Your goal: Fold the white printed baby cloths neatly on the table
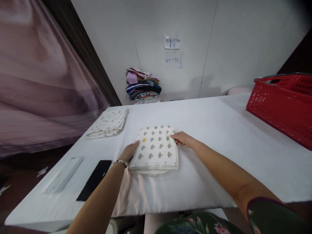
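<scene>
A white cloth (156,151) printed with grey mushrooms, a few of them yellow or green, lies folded into a thick square near the table's front edge. At its left side my left hand (129,152) grips the edge, the thumb on top and the other fingers mostly hidden. My right hand (182,138) pinches the opposite edge, toward the far right corner, with its fingers curled. Layered folds show along the cloth's near side. Farther back on the left rests a second folded white cloth (108,122) with a small dark print, apart from both hands.
A black phone (91,183) and a pale, long flat object (64,175) lie at the left front of the white table (214,130). A red basket (280,110) stands at the right. Behind is a stack of folded fabrics (142,87); a pink curtain (48,91) hangs left.
</scene>
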The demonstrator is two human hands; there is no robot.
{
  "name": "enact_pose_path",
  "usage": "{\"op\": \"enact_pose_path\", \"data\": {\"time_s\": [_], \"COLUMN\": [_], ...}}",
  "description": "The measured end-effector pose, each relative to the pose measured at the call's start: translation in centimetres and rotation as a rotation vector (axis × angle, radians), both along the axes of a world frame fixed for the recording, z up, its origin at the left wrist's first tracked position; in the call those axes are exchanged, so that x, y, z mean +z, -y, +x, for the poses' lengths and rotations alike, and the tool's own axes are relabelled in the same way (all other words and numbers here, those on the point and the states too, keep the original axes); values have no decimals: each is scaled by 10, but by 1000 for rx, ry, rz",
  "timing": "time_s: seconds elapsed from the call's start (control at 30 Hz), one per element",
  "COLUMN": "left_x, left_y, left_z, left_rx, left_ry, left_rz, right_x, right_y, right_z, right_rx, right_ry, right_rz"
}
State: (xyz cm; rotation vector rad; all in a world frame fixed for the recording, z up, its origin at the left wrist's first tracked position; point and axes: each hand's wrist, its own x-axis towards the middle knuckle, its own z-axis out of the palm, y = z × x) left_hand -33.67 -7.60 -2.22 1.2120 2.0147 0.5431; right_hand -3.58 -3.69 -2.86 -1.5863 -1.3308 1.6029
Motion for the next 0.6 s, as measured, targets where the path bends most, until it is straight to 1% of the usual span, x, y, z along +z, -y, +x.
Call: {"op": "enact_pose_path", "data": {"time_s": [0.1, 0.23, 0.37, 0.43, 0.5, 0.6], "left_x": [-3, -7, -7, -7, -6, -7], "left_y": [-1, -1, -1, 0, 0, 0], "left_z": [-1, -3, -3, -3, -3, -2], "left_rx": [13, 33, 50, 40, 22, 9], "left_ry": [37, 72, 101, 90, 66, 32], "left_rz": [-29, -22, -16, -14, -8, 7], "right_x": [1, 1, 7, 9, 9, 4], "right_y": [3, 16, 38, 51, 63, 80], "right_z": [2, 6, 8, 10, 12, 14], "right_rx": [-11, -9, 67, 101, 98, 57], "right_ry": [-44, -13, 47, 36, -11, -62], "right_rz": [8, -6, 27, 36, 35, 52]}}
